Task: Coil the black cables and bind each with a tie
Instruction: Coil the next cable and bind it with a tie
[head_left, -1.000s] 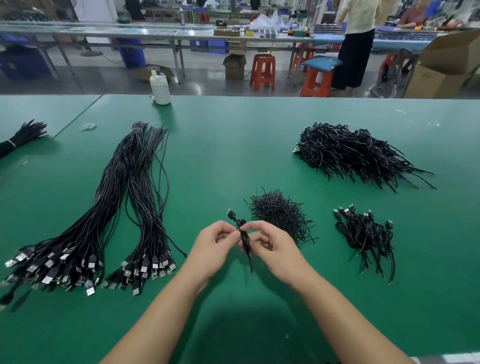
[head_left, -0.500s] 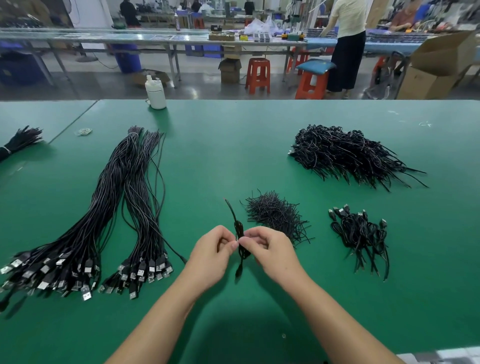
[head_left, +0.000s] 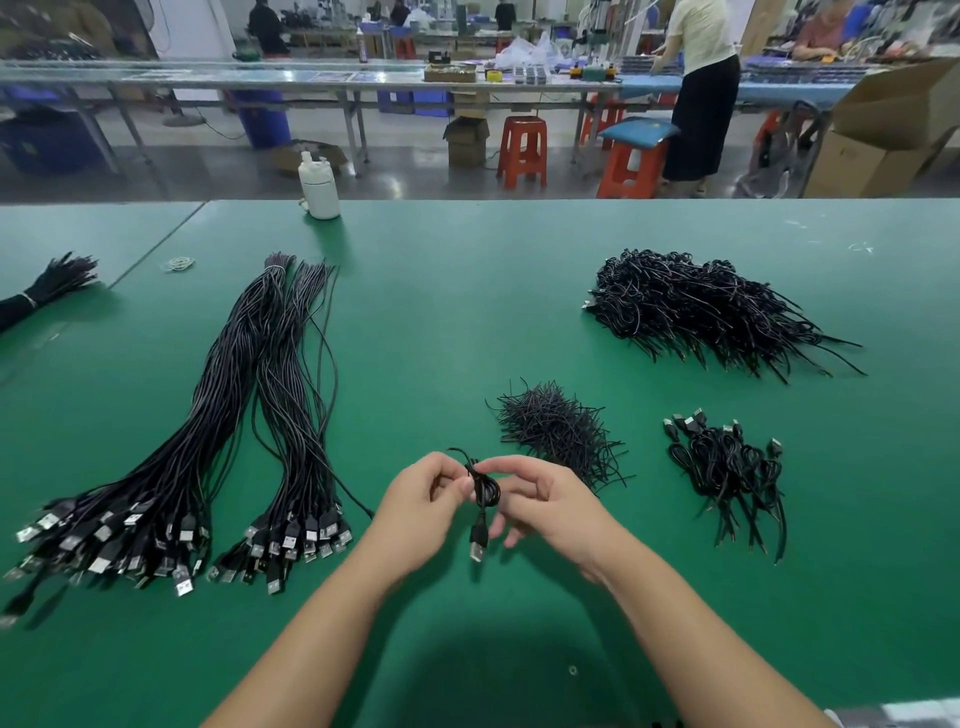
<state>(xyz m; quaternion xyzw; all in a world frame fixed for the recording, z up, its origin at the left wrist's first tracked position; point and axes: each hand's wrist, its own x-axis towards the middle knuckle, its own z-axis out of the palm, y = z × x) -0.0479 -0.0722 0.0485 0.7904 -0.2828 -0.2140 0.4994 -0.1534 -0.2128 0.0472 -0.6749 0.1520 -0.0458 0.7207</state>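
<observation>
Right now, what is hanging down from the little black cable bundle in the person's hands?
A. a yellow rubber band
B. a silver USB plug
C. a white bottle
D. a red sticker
B: a silver-tipped USB plug dangles below the small coiled black cable, which the left hand and right hand hold above the green table.

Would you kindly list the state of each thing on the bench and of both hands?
Coiled cable: held between both hands, plug hanging down.
Left hand: pinching the coil.
Right hand: pinching the coil.
Ties: loose pile.
Small bundle pile: coiled.
Long cables: uncoiled.
</observation>
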